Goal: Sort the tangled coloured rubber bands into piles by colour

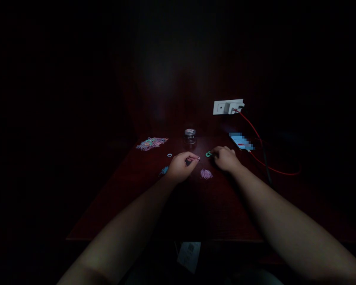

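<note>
Leftmost on the dark red table [222,213], toward its far edge: mixed heap of elastic bands [152,143], mostly pale pink and purple, with touches of green and orange. Nearer the viewer and slightly further right, blue bunch [164,170] of bands, just beside the left hand and partly hidden by it. Beyond that bunch, single light-blue ring [169,155], flat on the table, apart from both heap and hand. Next, left hand [182,164], back upward, at the end of a bare forearm from lower left; thumb and fingers drawn narrowly together on a small pink band [198,158] at the tips (finer detail of the pinch too small and dim to make out). Below the near table edge, pale sheet of paper [190,255]. Behind the left hand, toward the wall: clear round jar [190,137], upright, apparently capped. To the right of the left hand and slightly nearer, purple bunch [206,173] of bands. Farther back, few green bands [208,154], on the table at the fingertips of the right hand [219,155]. Fingers there bent downward; impossible to tell whether gripping or merely touching. Above, on the wall: white socket [220,107] with white plug [232,108]. At right, lit phone [240,141] on the table, red cable [280,171] joined to its near end; beside it, dark cable [266,158] hanging past.
</note>
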`<state>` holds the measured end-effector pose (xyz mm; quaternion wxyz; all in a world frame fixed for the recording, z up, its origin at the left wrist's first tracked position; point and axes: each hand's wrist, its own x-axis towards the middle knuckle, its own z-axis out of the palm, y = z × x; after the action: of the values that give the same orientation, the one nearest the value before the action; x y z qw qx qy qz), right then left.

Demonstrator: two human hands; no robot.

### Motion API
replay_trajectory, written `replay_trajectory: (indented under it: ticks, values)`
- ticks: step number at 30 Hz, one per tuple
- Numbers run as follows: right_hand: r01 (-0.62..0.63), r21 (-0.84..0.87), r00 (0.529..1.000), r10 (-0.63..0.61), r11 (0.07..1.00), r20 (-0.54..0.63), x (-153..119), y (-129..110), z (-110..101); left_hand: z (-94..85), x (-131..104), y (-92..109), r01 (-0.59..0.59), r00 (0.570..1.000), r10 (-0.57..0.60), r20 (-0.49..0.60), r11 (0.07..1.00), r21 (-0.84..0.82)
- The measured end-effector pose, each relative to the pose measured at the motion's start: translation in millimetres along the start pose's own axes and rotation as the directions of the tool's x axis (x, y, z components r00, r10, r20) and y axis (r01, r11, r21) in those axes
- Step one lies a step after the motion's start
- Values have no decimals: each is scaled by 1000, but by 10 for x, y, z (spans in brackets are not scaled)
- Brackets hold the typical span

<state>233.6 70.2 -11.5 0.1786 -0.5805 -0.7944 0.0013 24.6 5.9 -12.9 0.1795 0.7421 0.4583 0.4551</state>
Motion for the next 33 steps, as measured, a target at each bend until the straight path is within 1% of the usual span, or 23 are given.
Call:
replay_trajectory:
  ticks: [4,6,18,27,30,33]
  values:
    - [47,20,991,-49,999,126,1,-20,45,-4,0,20,1,1000,-1,2,1000,2]
    - [55,13,987,-56,998,150,0,-25,56,-12,1,30,0,1000,0,1,1000,1]
    - [25,-51,992,-19,998,123,-26,-48,17,-18,5,13,-9,1000,9,-17,1000,11]
    - [-1,10,1000,1,1000,16,-46,-5,-6,-31,4,-34,4,1000,-3,-19,1000,21]
    - [-25,52,998,27,998,-52,-52,46,-38,-56,4,-48,16,1000,-16,-10,1000,16]
    - [-29,96,987,43,995,-156,-59,76,-81,-95,8,-58,27,999,-27,-21,1000,15]
